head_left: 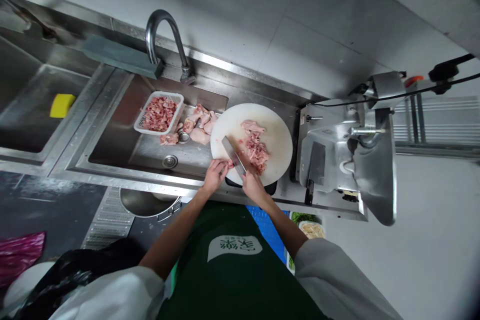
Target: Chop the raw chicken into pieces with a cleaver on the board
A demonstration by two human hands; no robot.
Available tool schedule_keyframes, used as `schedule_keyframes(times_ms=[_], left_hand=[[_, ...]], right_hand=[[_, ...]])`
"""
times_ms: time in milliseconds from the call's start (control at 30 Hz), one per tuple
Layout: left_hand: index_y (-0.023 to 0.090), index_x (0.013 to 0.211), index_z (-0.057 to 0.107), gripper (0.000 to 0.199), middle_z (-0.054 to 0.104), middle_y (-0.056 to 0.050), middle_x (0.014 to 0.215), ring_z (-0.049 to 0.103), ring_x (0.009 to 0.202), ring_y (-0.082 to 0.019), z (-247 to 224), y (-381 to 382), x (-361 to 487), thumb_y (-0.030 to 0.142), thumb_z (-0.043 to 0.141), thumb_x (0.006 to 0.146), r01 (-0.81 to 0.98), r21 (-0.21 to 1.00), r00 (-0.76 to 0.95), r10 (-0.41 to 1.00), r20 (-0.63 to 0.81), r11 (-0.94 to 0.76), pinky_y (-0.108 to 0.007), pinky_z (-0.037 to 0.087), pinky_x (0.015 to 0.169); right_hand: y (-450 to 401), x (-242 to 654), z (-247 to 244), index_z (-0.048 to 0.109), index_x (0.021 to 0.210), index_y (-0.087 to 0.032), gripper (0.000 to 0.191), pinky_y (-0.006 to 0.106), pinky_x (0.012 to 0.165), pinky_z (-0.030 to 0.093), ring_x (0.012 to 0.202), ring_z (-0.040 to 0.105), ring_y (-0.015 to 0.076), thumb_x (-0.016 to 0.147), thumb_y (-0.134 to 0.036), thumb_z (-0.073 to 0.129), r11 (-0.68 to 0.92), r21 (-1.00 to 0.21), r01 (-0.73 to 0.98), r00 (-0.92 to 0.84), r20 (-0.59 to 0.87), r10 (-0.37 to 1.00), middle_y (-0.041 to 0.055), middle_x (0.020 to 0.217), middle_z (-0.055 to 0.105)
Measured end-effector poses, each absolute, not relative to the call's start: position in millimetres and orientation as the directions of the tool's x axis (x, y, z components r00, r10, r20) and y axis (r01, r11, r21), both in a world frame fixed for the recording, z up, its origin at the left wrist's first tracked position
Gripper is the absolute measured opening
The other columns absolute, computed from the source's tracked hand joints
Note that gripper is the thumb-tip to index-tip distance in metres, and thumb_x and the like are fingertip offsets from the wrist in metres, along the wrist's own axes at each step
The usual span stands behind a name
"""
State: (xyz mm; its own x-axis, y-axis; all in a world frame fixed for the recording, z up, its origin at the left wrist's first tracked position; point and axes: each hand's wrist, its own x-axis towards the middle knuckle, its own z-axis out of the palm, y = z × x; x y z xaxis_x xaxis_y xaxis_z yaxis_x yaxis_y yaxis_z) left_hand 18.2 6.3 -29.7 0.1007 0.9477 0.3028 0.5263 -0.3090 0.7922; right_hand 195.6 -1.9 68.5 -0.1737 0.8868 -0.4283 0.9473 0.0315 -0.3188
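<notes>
My right hand is closed around the handle of a cleaver, whose wide blade rests low over the round white cutting board. At the board's left front edge, the fingers of my left hand pinch a small piece of raw chicken right beside the blade. Chopped chicken lies heaped on the middle of the board, with a larger pale chicken piece behind it. My fingers hide part of the small piece.
Left of the board, the sink holds a white basket of chopped meat and several chicken pieces. A faucet arches behind. On the right stand a metal slicer and a second cleaver. A yellow sponge sits far left.
</notes>
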Motion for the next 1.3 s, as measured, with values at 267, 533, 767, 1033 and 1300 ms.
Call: schedule_keyframes(times_ms=[267,533,767,1033,1300], left_hand=[[0.021,0.098,0.068,0.02,0.068,-0.009,0.102,0.06,0.1,-0.023,-28.2,8.3,15.2,0.028,0.049,0.097,0.548,0.778,0.159,0.951,0.264,-0.308,-0.041,0.05,0.094],[0.02,0.093,0.065,0.01,0.065,-0.008,0.092,0.061,0.092,-0.021,-13.4,-8.6,4.6,0.025,0.056,0.095,0.562,0.801,-0.314,0.842,0.439,-0.208,-0.04,0.05,0.088],[0.021,0.105,0.067,0.016,0.069,-0.009,0.105,0.063,0.099,-0.022,-34.7,-7.1,21.4,0.023,0.053,0.097,0.524,0.748,0.076,0.897,0.435,-0.407,-0.04,0.052,0.089],[0.02,0.112,0.067,0.019,0.069,-0.01,0.108,0.063,0.102,-0.022,-43.3,-4.5,16.8,0.022,0.054,0.097,0.512,0.72,0.182,0.878,0.442,-0.468,-0.041,0.052,0.094],[0.021,0.099,0.068,0.011,0.068,-0.007,0.097,0.063,0.096,-0.021,-26.7,-6.8,23.3,0.026,0.058,0.095,0.511,0.778,-0.004,0.904,0.428,-0.366,-0.039,0.052,0.089]], right_hand=[[63.4,171.7,73.1,0.059,0.117,-0.014,0.026,0.028,0.085,0.048,0.109,0.068,0.025,0.102,-0.029,0.044,0.055,-0.31,0.949,-0.199,-0.454,0.868,0.0165,0.112,0.072],[29.1,184.0,105.5,0.048,0.13,-0.01,0.036,0.032,0.081,0.05,0.095,0.071,0.0258,0.106,-0.032,0.032,-0.012,-0.186,0.982,-0.054,-0.343,0.938,0.0179,0.103,0.073],[18.0,147.8,74.9,0.056,0.118,-0.012,0.026,0.027,0.076,0.05,0.096,0.072,0.0239,0.103,-0.027,0.041,0.003,-0.222,0.975,-0.106,-0.453,0.885,0.0155,0.103,0.074],[39.5,181.7,66.1,0.055,0.123,-0.016,0.029,0.029,0.082,0.049,0.105,0.069,0.0254,0.101,-0.033,0.047,-0.005,-0.274,0.962,-0.133,-0.48,0.867,0.0154,0.112,0.072],[23.9,202.2,96.4,0.051,0.128,-0.012,0.031,0.03,0.084,0.048,0.1,0.07,0.0257,0.103,-0.027,0.041,-0.097,-0.222,0.97,-0.008,-0.43,0.903,0.0166,0.107,0.073]])
